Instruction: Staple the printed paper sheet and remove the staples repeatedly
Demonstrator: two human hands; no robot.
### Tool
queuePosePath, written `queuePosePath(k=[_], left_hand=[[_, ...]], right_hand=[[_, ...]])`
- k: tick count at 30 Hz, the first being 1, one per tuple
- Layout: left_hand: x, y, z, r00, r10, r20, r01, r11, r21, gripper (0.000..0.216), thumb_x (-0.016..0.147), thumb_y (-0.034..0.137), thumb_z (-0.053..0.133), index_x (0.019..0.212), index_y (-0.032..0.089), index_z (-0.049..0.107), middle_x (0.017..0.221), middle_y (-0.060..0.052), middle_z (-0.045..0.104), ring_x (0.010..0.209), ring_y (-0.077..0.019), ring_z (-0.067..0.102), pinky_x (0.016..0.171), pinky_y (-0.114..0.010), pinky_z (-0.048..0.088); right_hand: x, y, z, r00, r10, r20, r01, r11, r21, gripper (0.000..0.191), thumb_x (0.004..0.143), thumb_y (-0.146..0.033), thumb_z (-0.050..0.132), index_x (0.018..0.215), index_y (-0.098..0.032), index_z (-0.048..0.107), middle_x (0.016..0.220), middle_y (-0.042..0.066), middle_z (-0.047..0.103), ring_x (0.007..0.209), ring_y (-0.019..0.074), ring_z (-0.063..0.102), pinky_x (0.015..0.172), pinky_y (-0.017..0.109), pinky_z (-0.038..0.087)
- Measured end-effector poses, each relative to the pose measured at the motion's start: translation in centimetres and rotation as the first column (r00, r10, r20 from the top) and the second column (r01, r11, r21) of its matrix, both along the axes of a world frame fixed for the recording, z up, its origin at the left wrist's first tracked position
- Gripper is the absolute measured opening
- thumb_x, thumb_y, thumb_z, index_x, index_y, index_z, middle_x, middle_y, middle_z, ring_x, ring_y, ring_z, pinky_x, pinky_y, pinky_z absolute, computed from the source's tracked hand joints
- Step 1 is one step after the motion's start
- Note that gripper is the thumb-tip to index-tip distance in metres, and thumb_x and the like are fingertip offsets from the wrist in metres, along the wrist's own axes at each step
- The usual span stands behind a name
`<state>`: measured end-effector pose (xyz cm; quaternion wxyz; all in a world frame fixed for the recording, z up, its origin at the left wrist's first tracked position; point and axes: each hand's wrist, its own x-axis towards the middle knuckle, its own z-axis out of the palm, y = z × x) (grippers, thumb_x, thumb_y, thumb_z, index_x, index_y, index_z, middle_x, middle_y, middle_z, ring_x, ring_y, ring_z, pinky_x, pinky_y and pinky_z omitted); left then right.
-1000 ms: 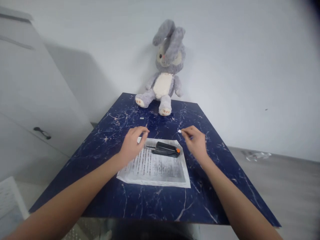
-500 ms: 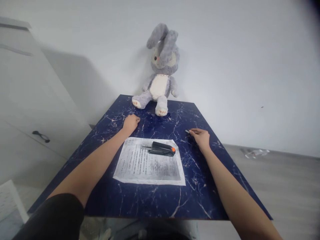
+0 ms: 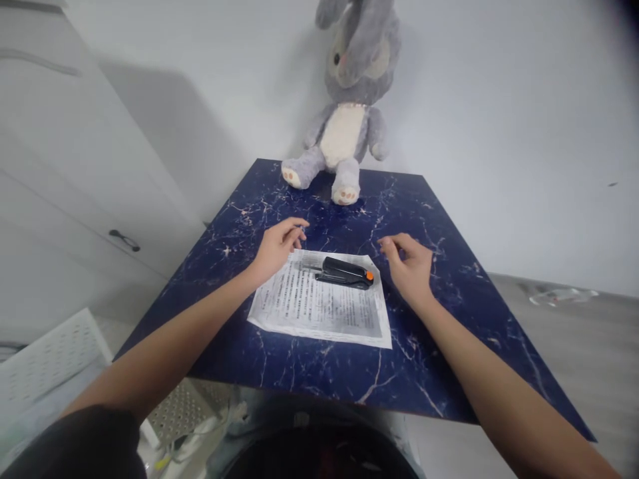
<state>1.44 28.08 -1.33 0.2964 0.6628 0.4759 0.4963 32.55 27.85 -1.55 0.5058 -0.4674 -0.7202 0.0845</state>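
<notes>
A black stapler [image 3: 345, 273] with an orange end lies on printed sheets of paper [image 3: 319, 319] at the middle of the table. A thin metal part sticks out from its left end. My left hand [image 3: 280, 245] hovers by the top left corner of the paper, fingers parted and index finger stretched out; no held thing shows clearly. To the right of the stapler is my right hand [image 3: 410, 265], its thumb and fingers bent together in a pinch. Whatever sits between those fingertips is too small or hidden to make out.
A grey plush rabbit [image 3: 349, 133] sits at the table's far edge against the wall. The dark blue marbled table [image 3: 324, 372] narrows away from me. White perforated baskets [image 3: 64, 359] stand low at the left, beside a white cabinet [image 3: 74, 199]. Clear plastic [image 3: 562, 297] lies on the floor at right.
My left hand has moved right towards the paper and its fingers have spread. The small strip seen earlier in my right hand's pinch no longer shows clearly. My view has tilted down.
</notes>
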Motion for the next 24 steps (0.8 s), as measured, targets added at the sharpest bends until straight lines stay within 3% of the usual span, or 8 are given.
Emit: queuePosePath(k=[4, 6, 10, 13, 15, 19, 24], left_hand=[[0.8, -1.3, -1.2, 0.992, -0.053, 0.118, 0.057, 0.998, -0.034, 0.018, 0.091, 0.032, 0.071, 0.103, 0.018, 0.070, 0.083, -0.002, 0.072, 0.070, -0.0138, 0.070, 0.064, -0.024, 0.055], [0.9, -1.7, -1.4, 0.989, -0.090, 0.121, 0.096, 0.994, -0.049, 0.022, 0.092, 0.034, 0.072, 0.107, 0.018, 0.067, 0.085, -0.003, 0.075, 0.074, -0.0158, 0.073, 0.067, -0.026, 0.058], [0.6, -2.4, -1.2, 0.992, -0.111, -0.053, 0.112, 0.994, 0.010, 0.025, 0.098, 0.029, 0.066, 0.121, 0.020, 0.062, 0.102, -0.005, 0.079, 0.092, -0.0166, 0.076, 0.086, -0.031, 0.060], [0.5, -2.6, -1.0, 0.967, -0.118, -0.227, 0.149, 0.981, 0.121, 0.016, 0.100, 0.024, 0.063, 0.114, 0.021, 0.071, 0.110, -0.005, 0.079, 0.103, -0.0170, 0.074, 0.096, -0.033, 0.058], [0.4, -2.6, -1.0, 0.944, -0.159, -0.288, 0.213, 0.962, 0.169, 0.018, 0.101, 0.023, 0.061, 0.112, 0.023, 0.075, 0.112, -0.005, 0.078, 0.103, -0.0168, 0.073, 0.095, -0.034, 0.059], [0.5, -2.6, -1.3, 0.944, -0.189, -0.271, 0.238, 0.958, 0.159, 0.017, 0.095, 0.024, 0.071, 0.109, 0.025, 0.080, 0.105, -0.004, 0.080, 0.093, -0.0161, 0.075, 0.087, -0.031, 0.061], [0.9, -2.9, -1.4, 0.973, -0.161, -0.166, 0.158, 0.987, -0.034, 0.016, 0.080, 0.025, 0.086, 0.096, 0.024, 0.084, 0.097, -0.003, 0.082, 0.091, -0.0197, 0.078, 0.085, -0.031, 0.064]], right_hand=[[-2.6, -2.3, 0.2, 0.929, 0.323, 0.183, -0.329, 0.944, 0.002, 0.021, 0.102, -0.037, 0.059, 0.109, -0.022, 0.072, 0.098, 0.006, 0.072, 0.091, 0.0229, 0.065, 0.086, 0.041, 0.051], [-3.1, -2.6, -0.3, 0.877, 0.399, 0.267, -0.412, 0.911, -0.007, 0.024, 0.099, -0.036, 0.064, 0.118, -0.022, 0.070, 0.107, 0.008, 0.070, 0.097, 0.0246, 0.063, 0.088, 0.044, 0.051], [-3.3, -2.5, -1.4, 0.866, 0.411, 0.283, -0.419, 0.907, -0.035, 0.026, 0.099, -0.032, 0.066, 0.123, -0.023, 0.067, 0.111, 0.009, 0.067, 0.099, 0.0249, 0.062, 0.089, 0.045, 0.052], [-3.4, -2.4, -1.7, 0.871, 0.421, 0.253, -0.417, 0.906, -0.071, 0.028, 0.098, -0.031, 0.067, 0.125, -0.024, 0.065, 0.112, 0.008, 0.067, 0.101, 0.0253, 0.063, 0.089, 0.045, 0.053], [-3.5, -2.4, -1.7, 0.872, 0.426, 0.243, -0.416, 0.905, -0.093, 0.029, 0.099, -0.032, 0.066, 0.126, -0.025, 0.065, 0.112, 0.008, 0.068, 0.102, 0.0256, 0.063, 0.089, 0.046, 0.054], [-3.6, -2.4, -1.7, 0.872, 0.431, 0.231, -0.415, 0.902, -0.117, 0.027, 0.100, -0.031, 0.064, 0.126, -0.025, 0.064, 0.112, 0.008, 0.068, 0.101, 0.0257, 0.063, 0.089, 0.046, 0.054], [-3.6, -2.3, -1.6, 0.875, 0.432, 0.217, -0.410, 0.901, -0.137, 0.025, 0.100, -0.030, 0.064, 0.125, -0.024, 0.064, 0.112, 0.009, 0.068, 0.101, 0.0257, 0.064, 0.087, 0.045, 0.055]])
